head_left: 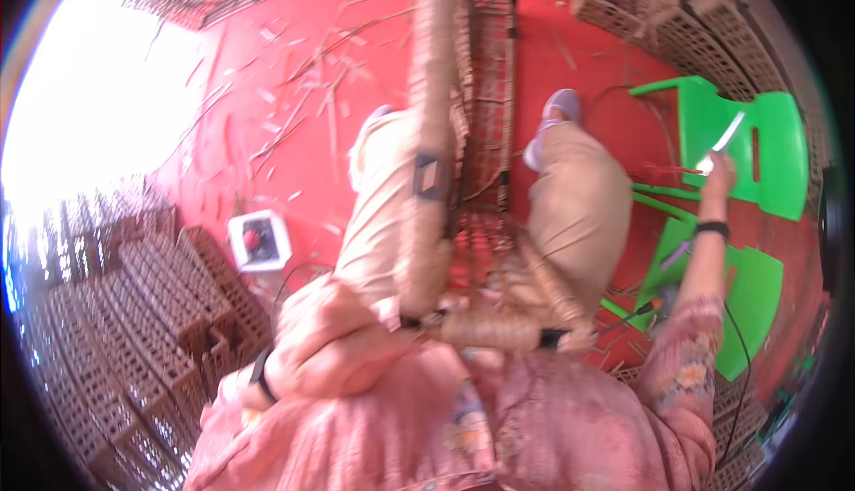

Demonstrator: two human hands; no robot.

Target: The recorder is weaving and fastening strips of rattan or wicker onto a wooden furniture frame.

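A woven wicker frame, its bars wrapped in tan strips, lies between my legs with its near corner at my lap. My left hand is closed in a fist beside that corner; whatever its fingers may hold is hidden. My right arm stretches out to the right over the green plastic chair. There my right hand closes on a slim silvery tool, slightly blurred, whose kind I cannot make out. A thin red piece lies close to these fingers.
Brown woven baskets are stacked at the left, with more woven pieces at the far right. Cut strips litter the red floor. A white square box with something red inside stands left of my leg. A black cable hangs near my right arm.
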